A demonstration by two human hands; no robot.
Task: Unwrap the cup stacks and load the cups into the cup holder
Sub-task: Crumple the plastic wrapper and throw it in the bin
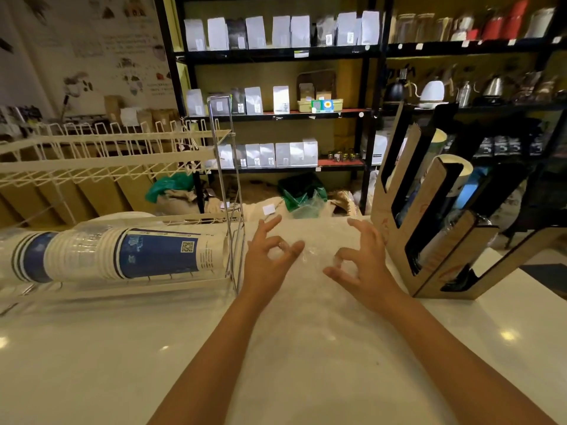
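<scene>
A long, pale stack in clear plastic wrap [310,302] lies on the white counter [92,363] between my forearms, its far end toward the shelves. My left hand [270,253] and my right hand [359,259] each pinch the wrap near that far end with thumb and forefinger, the other fingers spread. A second wrapped stack of blue-and-white paper cups [122,259] lies on its side in the white wire rack [107,148] at the left. The wooden cup holder [395,240] with black slots stands at the right and has cups in its upper slots.
A chrome wire stand [230,185] rises at the rack's right end, close to my left hand. Black shelves [276,113] with bags and kettles stand behind the counter. Sacks and green bags lie on the floor beyond the counter's far edge.
</scene>
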